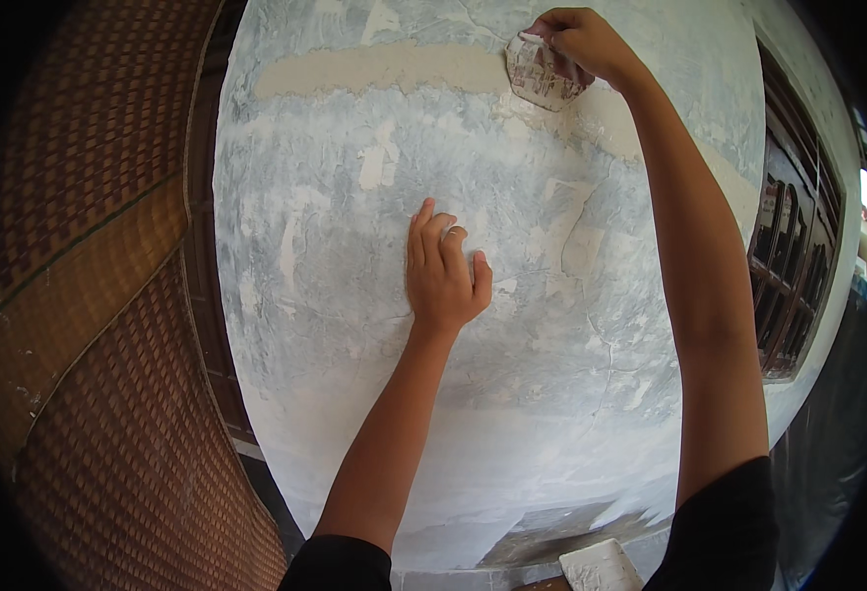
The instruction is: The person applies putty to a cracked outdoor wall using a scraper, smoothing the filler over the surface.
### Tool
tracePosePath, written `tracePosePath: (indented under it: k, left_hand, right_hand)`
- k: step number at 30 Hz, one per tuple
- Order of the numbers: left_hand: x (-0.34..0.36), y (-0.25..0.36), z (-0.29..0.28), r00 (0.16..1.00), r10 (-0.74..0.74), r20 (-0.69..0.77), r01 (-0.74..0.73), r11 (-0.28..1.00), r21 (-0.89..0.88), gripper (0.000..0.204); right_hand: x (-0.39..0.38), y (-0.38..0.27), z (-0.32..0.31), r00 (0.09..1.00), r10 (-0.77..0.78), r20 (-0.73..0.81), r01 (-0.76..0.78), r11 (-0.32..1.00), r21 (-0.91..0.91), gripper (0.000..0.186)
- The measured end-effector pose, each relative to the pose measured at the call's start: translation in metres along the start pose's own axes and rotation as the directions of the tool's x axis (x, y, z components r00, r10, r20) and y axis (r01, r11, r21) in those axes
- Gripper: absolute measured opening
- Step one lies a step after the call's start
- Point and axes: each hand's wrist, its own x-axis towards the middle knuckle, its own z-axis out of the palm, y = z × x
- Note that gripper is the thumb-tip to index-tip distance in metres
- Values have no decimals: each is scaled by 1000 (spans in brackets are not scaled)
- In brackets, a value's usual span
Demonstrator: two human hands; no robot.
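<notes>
In front of me is a wall [512, 345] with patchy grey and white plaster. High up, my right hand [586, 44] pinches a flat, many-sided piece smeared with plaster [544, 77], laid against the wall; its exact kind is unclear. It overlaps the right end of a smooth cream band of filler [384, 69], and more of this filler runs down to its right. Lower and to the left, my left hand [445, 268] rests on the wall, fingers apart and a little bent, with nothing visible in it.
Woven brown matting [108, 394] hangs along the left side, next to a dark door frame [212, 246]. At the right is a window with dark wooden bars [793, 236]. A whitish, plaster-stained block-like thing [601, 568] sits low by the wall's foot.
</notes>
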Motion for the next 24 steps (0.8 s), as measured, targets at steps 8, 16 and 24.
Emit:
tracePosePath:
  k: [8, 16, 24]
  left_hand:
    - [1, 0, 0, 1000, 3, 19, -4, 1000, 16, 32]
    - [0, -2, 1, 1000, -3, 18, 2, 1000, 7, 32]
    - [0, -1, 0, 1000, 6, 12, -6, 1000, 2, 32]
  right_hand:
    - [2, 16, 3, 994, -38, -98, 40, 999, 18, 28]
    - [3, 41, 8, 976, -211, 58, 208, 977, 49, 30]
    - [5, 55, -5, 982, -186, 31, 180, 976, 123, 37]
